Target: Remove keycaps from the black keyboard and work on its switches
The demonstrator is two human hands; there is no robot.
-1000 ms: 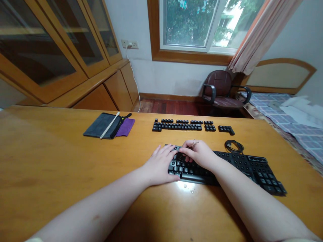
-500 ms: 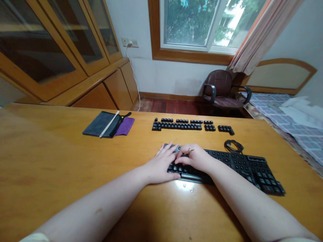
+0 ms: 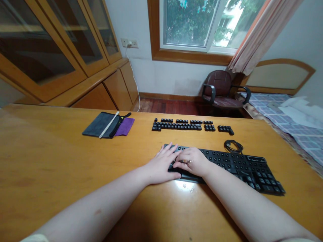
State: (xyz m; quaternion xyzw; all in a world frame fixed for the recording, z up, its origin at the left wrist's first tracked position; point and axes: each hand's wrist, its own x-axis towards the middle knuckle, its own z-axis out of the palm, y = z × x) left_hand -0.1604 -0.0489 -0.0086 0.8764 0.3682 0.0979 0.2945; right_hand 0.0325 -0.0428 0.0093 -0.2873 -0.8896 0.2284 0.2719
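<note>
A black keyboard (image 3: 228, 163) lies on the wooden table, its upper rows showing bare switches while keycaps sit on its lower right part. My left hand (image 3: 163, 164) rests flat over the keyboard's left end, fingers spread and thumb along the near edge. Close beside it, my right hand (image 3: 193, 161) is bent down onto the left part of the keyboard, fingers pinched together, a ring on one finger. Whatever is between those fingertips is hidden. Beyond the keyboard, rows of removed black keycaps (image 3: 180, 126) are laid out on the table.
A grey zip pouch (image 3: 97, 124) with a white stick (image 3: 109, 125) across it lies at the left, against a purple cloth (image 3: 125, 127). A coiled black cable (image 3: 233, 147) sits behind the keyboard. Past the table (image 3: 63, 161) stand a chair (image 3: 220, 87) and a bed.
My right hand has shifted slightly left and down over the keyboard, its fingers drawing closer together near my left hand. The left hand stays in place.
</note>
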